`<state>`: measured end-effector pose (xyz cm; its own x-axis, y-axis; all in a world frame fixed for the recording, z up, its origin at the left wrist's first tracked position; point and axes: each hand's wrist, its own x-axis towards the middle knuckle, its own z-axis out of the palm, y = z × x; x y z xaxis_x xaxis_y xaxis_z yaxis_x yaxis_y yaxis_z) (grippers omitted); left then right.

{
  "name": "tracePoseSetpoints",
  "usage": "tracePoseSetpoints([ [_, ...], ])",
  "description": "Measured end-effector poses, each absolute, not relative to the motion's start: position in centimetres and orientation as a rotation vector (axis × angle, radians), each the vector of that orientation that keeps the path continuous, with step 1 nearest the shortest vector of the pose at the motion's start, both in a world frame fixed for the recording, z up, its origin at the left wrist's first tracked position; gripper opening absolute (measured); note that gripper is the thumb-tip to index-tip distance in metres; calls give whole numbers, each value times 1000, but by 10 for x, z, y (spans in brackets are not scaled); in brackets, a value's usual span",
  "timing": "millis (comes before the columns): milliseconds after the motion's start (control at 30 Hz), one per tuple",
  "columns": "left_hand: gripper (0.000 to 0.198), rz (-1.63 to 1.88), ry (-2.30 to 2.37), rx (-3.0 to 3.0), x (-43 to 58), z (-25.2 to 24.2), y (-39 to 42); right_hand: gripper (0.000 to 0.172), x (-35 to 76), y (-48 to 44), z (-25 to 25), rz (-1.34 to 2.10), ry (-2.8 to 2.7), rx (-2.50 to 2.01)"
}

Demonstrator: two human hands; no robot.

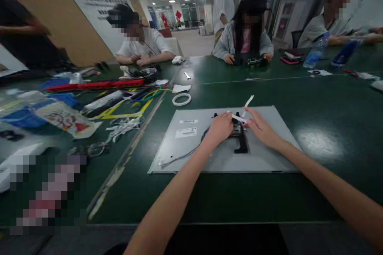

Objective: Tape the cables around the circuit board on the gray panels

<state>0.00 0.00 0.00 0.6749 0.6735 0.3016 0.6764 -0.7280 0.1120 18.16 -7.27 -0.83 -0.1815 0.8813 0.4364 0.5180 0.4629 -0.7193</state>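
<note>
Hands (222, 128) inside panel (220, 163) edges, white strip (238, 117) between, tabletop (353, 111) rightward

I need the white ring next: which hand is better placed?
Probably the left hand: it is nearer the white ring, which lies on its side. The right hand is farther across; both are at the white strip.

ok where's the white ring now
In the head view, the white ring lies left of centre on the table, just beyond the far left corner of the grey panel.
</note>
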Motion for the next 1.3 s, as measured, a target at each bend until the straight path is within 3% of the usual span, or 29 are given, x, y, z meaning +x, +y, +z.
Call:
tracePoseSetpoints([
  [367,36,-452,-1192,-2821,1,4,-6,47,181,-73,-9,455,-1801,-1239],
  [633,36,-309,-1244,-2837,1,11,-3,45,182,-75,-7,661,-1694,-1239],
  [967,35,-461,-1264,-2879,-4,18,-10,44,186,-74,-10,689,-1670,-1219],
  [1300,53,-208,-1013,-3102,-14,25,-15,44,185,-75,-9,677,-1683,-1206],
])
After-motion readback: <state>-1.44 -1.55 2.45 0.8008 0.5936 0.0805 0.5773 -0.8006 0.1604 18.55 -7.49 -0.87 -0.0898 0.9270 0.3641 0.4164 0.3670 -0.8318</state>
